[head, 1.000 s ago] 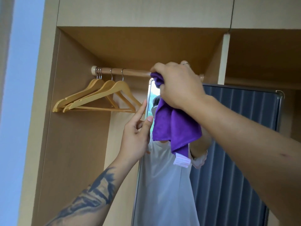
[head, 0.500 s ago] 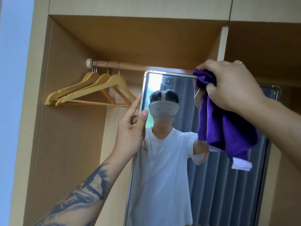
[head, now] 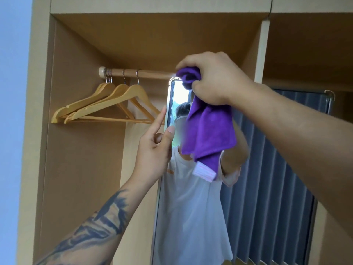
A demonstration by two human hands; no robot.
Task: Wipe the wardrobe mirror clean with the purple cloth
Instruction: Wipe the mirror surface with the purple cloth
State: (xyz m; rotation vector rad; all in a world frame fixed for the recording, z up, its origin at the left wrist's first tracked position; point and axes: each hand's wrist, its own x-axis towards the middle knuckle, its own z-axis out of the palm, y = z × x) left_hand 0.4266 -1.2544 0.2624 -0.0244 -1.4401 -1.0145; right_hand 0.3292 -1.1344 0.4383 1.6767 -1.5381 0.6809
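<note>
1. Head view. The wardrobe mirror [head: 191, 207] stands inside the open wardrobe [head: 80, 169], its long axis vertical, its top left corner just under the wooden rail [head: 149, 73].
2. The right hand [head: 212, 79] grips the bunched top of the purple cloth [head: 209, 134], fingers curled round it, at the mirror's top left corner. The rest of the cloth hangs loose below the fist, in front of the glass, with a white label [head: 204, 172] at its lowest point.
3. The left hand [head: 154, 150] is at the mirror's left edge, below the cloth hand. Forefinger straight along the frame, thumb laid toward the glass; it holds nothing. Whether the thumb presses the glass cannot be told.
4. Wooden hangers [head: 107, 104] hang on the rail, left of the mirror, clear of both hands.
5. Judgement: the wiping is at the mirror's top band. Nearly all the glass lies below and to the right of the cloth hand, so the stroke would likely run rightward along the top edge, then work downward. The right hand is the nearer one for that.
6. Risk, as judged: the bunched grip puts little cloth flat on the glass.
</note>
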